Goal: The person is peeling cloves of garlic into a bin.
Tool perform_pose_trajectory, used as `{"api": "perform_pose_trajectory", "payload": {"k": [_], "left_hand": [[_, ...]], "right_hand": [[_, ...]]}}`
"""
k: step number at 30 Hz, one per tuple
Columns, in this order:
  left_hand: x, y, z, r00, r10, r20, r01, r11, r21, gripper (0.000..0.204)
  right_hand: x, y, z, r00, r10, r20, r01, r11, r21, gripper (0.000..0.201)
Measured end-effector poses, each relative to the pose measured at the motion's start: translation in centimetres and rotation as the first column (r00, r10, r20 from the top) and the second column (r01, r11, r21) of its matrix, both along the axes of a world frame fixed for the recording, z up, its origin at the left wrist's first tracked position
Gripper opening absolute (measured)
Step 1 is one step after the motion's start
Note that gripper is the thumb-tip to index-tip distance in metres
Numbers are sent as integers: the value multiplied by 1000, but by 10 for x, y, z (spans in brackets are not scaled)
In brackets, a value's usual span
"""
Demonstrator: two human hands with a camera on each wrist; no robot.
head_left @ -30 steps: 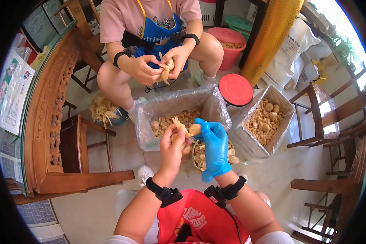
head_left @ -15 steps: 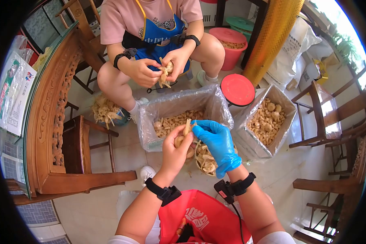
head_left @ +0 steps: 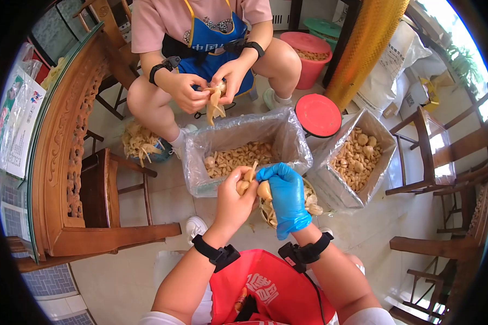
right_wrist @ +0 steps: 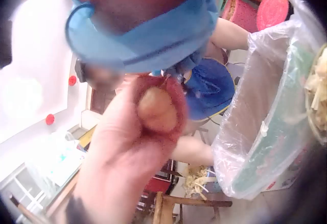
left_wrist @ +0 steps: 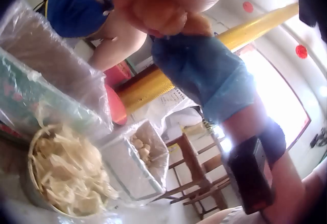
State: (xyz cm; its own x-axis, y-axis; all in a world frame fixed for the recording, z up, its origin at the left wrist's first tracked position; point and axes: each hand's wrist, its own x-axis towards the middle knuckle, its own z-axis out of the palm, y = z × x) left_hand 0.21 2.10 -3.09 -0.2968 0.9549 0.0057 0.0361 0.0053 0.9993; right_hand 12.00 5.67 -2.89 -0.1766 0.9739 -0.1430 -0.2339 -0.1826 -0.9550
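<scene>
Bare fingers of my left hand [head_left: 234,205] curl round a peeled-looking garlic bulb [head_left: 243,187] with a thin stalk sticking up. In the right wrist view, pale rounded cloves [right_wrist: 157,110] sit in that palm. My right hand [head_left: 287,199], in a blue glove, meets the left at the fingertips and grips a yellowish piece of garlic [head_left: 264,190] against its palm side. Both hands are above the front edge of a plastic-lined crate [head_left: 209,187] holding loose cloves [head_left: 238,161]. Below them a round bin is heaped with papery skins [left_wrist: 69,173], partly hidden by the glove in the head view.
A second lined box [head_left: 331,187] of garlic stands at the right, beside a red lid [head_left: 318,115]. Opposite sits a person in a blue apron [head_left: 217,40], working garlic with both hands. Carved wooden furniture [head_left: 76,162] flanks the left; wooden chairs [head_left: 423,146] flank the right.
My hands drew close and then parted slightly at the fingertips. A yellowish garlic piece now shows at the gloved hand's palm side. The opposite person's strip of skin hangs lower.
</scene>
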Motion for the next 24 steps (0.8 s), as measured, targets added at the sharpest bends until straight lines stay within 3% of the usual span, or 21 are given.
{"api": "perform_pose_trajectory", "payload": {"k": [1,5,7,8,10,11,12,14,18,19,20,22,23,24], "left_hand": [[1,0,2,993,-11,-121,18,998,59,15],[5,1,3,998,14,-61,-13,1000,14,15],[9,-2,-9,994,31,102,-13,986,-166,15],[12,-3,-9,994,30,106,-11,986,-169,15],[18,-6,-9,950,98,297,17,932,-361,17],[19,-9,-11,949,96,299,24,927,-374,17],[18,-8,-14,912,140,386,13,930,-368,19],[18,-5,-14,864,182,470,-1,933,-359,20],[19,-4,3,875,149,460,0,951,-310,23],[19,-3,5,886,138,443,-7,959,-284,24],[16,-2,5,887,136,441,-7,959,-282,24],[7,-1,4,892,70,446,22,980,-198,22],[4,0,4,882,81,464,1,985,-174,21],[4,0,6,883,80,463,1,985,-173,21]], "right_hand": [[-1,0,-2,1000,15,-12,-16,1000,-5,20],[-4,0,1,997,-44,56,40,997,72,19],[-11,-5,-6,992,-110,-62,103,989,-103,17],[-13,-6,-12,992,-111,-57,105,989,-105,17],[-17,-8,-20,975,-197,-100,174,964,-199,15],[-17,-8,-15,952,-255,-171,176,910,-374,12],[-15,-9,-17,951,-259,-168,181,908,-377,12],[-8,-4,-27,863,-365,-349,54,753,-656,17],[11,7,-35,788,-383,-482,-95,698,-710,26],[9,12,-38,804,-431,-409,-54,632,-773,24],[11,14,-35,803,-431,-412,-56,634,-771,24],[17,16,-22,909,-314,-273,36,713,-701,22],[17,17,-13,908,-315,-275,36,714,-699,22],[17,18,-1,980,-147,-137,32,788,-615,26]]}}
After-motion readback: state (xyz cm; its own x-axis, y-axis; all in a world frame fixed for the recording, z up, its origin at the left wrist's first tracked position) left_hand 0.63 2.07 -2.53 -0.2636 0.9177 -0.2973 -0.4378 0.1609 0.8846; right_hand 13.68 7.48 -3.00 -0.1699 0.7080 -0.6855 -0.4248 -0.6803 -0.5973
